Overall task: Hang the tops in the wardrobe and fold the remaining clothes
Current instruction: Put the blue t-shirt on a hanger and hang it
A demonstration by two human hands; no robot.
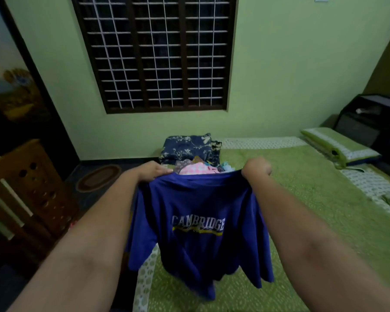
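Pale green walls (279, 75); dark barred window (155, 52) at upper centre; green-covered bed (313, 199) lower right; brown wooden cabinet (27, 181) at left; dim light.

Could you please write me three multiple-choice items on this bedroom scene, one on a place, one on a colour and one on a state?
1. Where is the pile of clothes?
A. on the floor
B. on the bed, beyond the T-shirt
C. on the pillow

2. What colour is the T-shirt?
A. blue
B. red
C. white

3. How is the T-shirt held?
A. lying flat
B. one hand only
C. hanging from both hands

Answers: 1 B, it lies on the green bedspread behind the collar; 2 A, blue cloth with white lettering; 3 C, the left hand and right hand each grip a shoulder.
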